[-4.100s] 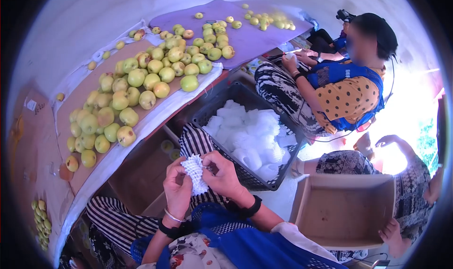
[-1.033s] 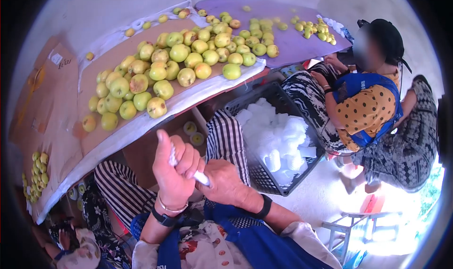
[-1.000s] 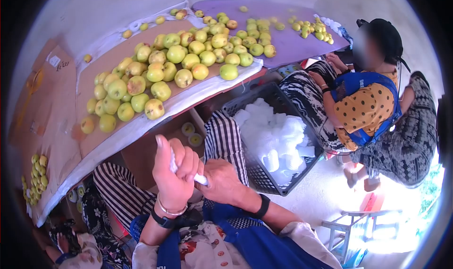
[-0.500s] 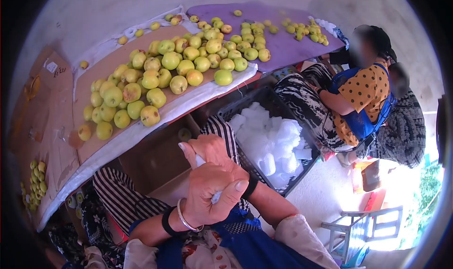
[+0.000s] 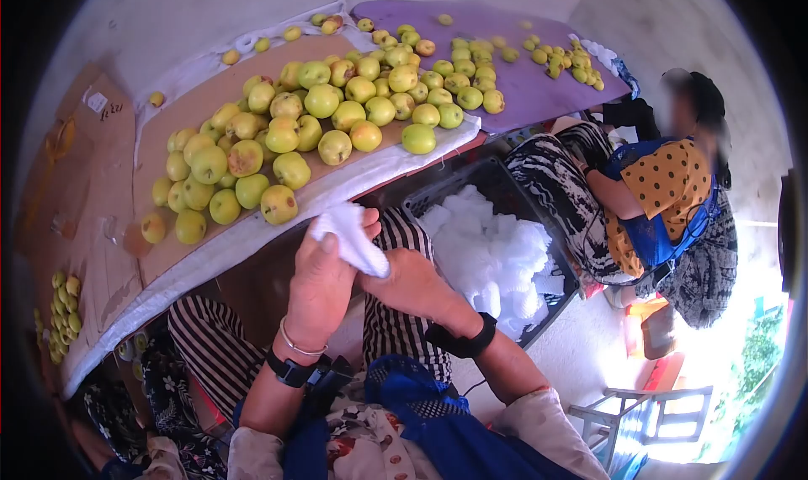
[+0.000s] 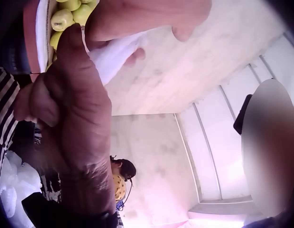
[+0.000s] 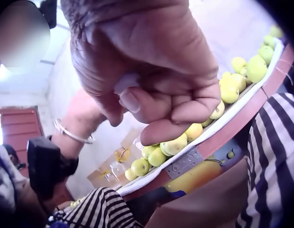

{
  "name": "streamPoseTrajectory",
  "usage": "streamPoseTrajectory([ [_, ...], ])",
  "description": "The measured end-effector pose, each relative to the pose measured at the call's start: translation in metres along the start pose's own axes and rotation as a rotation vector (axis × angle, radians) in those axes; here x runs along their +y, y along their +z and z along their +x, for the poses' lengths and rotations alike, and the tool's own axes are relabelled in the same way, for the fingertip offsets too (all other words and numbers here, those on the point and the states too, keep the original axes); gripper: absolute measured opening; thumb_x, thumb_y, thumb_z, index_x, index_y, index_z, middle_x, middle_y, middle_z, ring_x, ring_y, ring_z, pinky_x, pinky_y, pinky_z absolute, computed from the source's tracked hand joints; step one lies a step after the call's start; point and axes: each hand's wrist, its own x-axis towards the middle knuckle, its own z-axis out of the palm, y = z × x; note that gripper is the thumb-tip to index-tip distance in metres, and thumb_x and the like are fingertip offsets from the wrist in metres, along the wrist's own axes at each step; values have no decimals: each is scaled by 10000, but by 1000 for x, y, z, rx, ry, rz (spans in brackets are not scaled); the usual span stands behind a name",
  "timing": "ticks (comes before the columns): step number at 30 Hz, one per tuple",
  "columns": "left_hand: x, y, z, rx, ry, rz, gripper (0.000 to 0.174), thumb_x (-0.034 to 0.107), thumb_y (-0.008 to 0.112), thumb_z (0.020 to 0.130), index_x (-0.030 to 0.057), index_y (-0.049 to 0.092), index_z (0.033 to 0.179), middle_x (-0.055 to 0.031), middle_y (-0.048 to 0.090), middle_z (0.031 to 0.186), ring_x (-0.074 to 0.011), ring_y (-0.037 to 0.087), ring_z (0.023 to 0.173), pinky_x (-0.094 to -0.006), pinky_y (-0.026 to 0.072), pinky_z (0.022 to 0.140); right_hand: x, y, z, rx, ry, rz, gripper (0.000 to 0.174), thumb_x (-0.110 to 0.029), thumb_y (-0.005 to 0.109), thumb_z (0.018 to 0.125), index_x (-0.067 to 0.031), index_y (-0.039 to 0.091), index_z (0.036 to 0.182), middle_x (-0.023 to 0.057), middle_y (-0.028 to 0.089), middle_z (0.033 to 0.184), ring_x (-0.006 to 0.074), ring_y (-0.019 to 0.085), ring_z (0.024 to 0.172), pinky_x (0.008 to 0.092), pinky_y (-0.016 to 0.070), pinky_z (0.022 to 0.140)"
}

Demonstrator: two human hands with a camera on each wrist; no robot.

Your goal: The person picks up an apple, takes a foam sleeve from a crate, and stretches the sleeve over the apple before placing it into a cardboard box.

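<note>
Plainly, foam sleeve: one, long axis slanting down rightward
Grip: left hand, right hand both pinching it

Yellow-green apples are lying heaped on the surface across the upper left of the frame, while a purple mat is covering its upper middle. A person in a dotted top is sitting at right; a grey stool-like frame is standing lower right.
</note>
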Motion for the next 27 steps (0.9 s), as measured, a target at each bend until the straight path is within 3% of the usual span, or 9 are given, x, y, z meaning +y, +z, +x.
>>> streamPoseTrajectory([
  [3, -17, -5, -4, 206, -74, 309, 463, 190, 679, 929, -23, 501, 1299, -165, 609, 1236, -224, 585, 1137, -384, 440, 1033, 11, 1, 14, 11, 37, -158, 373, -428, 596, 843, -74, 714, 849, 190, 701, 820, 387, 681, 808, 473, 544, 712],
  [7, -29, -37, -1, 324, -79, 204, 312, 117, 688, 923, -1, 579, 1190, -90, 662, 1088, -173, 639, 990, -337, 517, 900, 27, -38, 20, -224, -90, 83, 520, -451, 717, 828, 19, 648, 1039, 194, 687, 939, 280, 685, 865, 370, 527, 757],
  [8, -25, -40, -2, 340, -70, 194, 281, 118, 685, 926, 3, 591, 1165, -75, 665, 1059, -166, 644, 964, -334, 525, 879, 44, -44, 28, -215, -136, 278, 577, -426, 751, 827, 56, 601, 1108, 171, 662, 986, 219, 639, 902, 336, 505, 786],
  [10, -26, -49, -3, 386, -55, 227, 266, 126, 701, 917, 15, 602, 1137, -42, 656, 1012, -146, 642, 912, -318, 530, 829, 48, -61, 47, 129, 77, 631, 581, -402, 747, 838, 60, 584, 1152, 160, 667, 994, 214, 638, 882, 346, 509, 776],
  [12, -28, -52, -3, 401, -59, 284, 272, 135, 713, 909, 18, 604, 1130, -35, 654, 1009, -135, 634, 879, -304, 522, 804, 96, -63, 87, 599, 112, 382, 615, -413, 728, 851, 65, 555, 1198, 180, 657, 1015, 242, 648, 908, 359, 511, 793],
  [15, -29, -55, -5, 435, -65, 331, 263, 152, 734, 895, 18, 623, 1091, -24, 657, 975, -113, 614, 828, -279, 503, 765, 129, -62, 129, 868, 212, 0, 691, -492, 709, 829, 87, 561, 1177, 271, 622, 1108, 372, 627, 1041, 447, 503, 882],
  [18, -31, -61, -11, 444, -112, 390, 238, 125, 722, 905, -10, 647, 1086, -32, 672, 987, -106, 609, 876, -281, 509, 808, 130, -68, 155, 829, 282, -148, 697, -529, 717, 786, 50, 582, 1148, 258, 604, 1166, 393, 565, 1138, 478, 480, 923],
  [21, -35, -62, -14, 406, -143, 373, 220, 118, 715, 909, -7, 651, 1078, -34, 677, 989, -105, 618, 885, -283, 514, 816, 126, -76, 167, 571, 311, -320, 696, -527, 744, 733, 19, 592, 1136, 228, 613, 1163, 378, 543, 1174, 469, 480, 933],
  [27, -47, -59, -14, 385, -142, 316, 222, 138, 706, 914, 13, 639, 1084, -36, 680, 974, -114, 634, 869, -286, 516, 796, 144, -73, 156, 627, 337, 83, 658, -437, 786, 700, 7, 594, 1146, 187, 654, 1102, 357, 642, 987, 387, 509, 855],
])
